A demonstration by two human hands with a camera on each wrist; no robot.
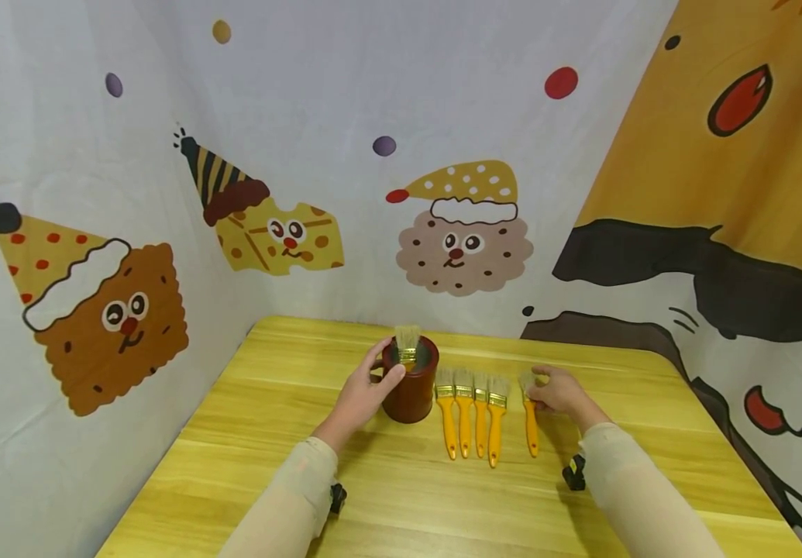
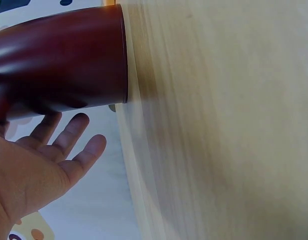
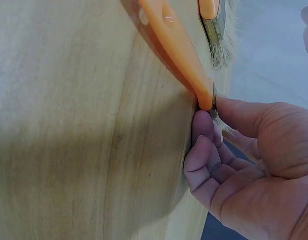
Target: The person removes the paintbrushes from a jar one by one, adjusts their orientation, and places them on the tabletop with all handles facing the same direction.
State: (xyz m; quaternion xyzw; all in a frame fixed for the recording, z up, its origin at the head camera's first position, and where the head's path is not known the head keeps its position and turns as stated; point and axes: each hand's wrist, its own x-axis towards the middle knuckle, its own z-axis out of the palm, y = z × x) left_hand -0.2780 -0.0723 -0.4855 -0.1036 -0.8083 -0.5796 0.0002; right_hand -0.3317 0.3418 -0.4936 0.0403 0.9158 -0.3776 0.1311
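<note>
A dark red mug [image 1: 408, 401] stands upright on the table, with a paintbrush [image 1: 407, 339] in it, bristles up. My left hand [image 1: 361, 394] is at the mug's handle side, thumb against the near rim. In the left wrist view its other fingers [image 2: 74, 132] are loosely extended beside the mug wall. Farther right, my right hand [image 1: 559, 391] pinches a flat paintbrush [image 1: 531, 430] near its metal band between thumb and fingers. The orange handle [image 3: 176, 47] of that brush points towards me, close over the wood; the fingers cover part of its bristles.
Several orange-handled paintbrushes [image 1: 464, 418] lie in a row between the mug and my right hand, bristles away from me. The wooden table [image 1: 401, 504] ends at a white cartoon-printed cloth [image 1: 345, 93] at the back.
</note>
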